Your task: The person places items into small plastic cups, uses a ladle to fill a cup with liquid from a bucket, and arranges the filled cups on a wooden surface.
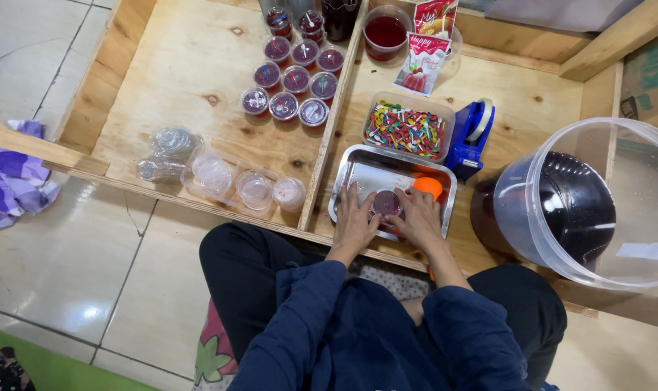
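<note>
A small clear cup of dark red jelly (386,203) stands in a shiny metal tray (354,168) on the wooden surface. My left hand (354,221) rests flat on the tray with its fingers against the cup's left side. From the right, my right hand (419,219) presses on the cup's rim. An orange round piece (428,186) lies in the tray just beyond my right hand.
Several lidded jelly cups (295,78) stand at the back left. Stacked empty cups in plastic (255,190) and lids (171,143) lie nearer. A tub of coloured little spoons (406,129), a blue tape dispenser (471,135), a red-liquid bowl (385,32), sachets (423,61) and a large bucket of dark liquid (571,206) surround the tray.
</note>
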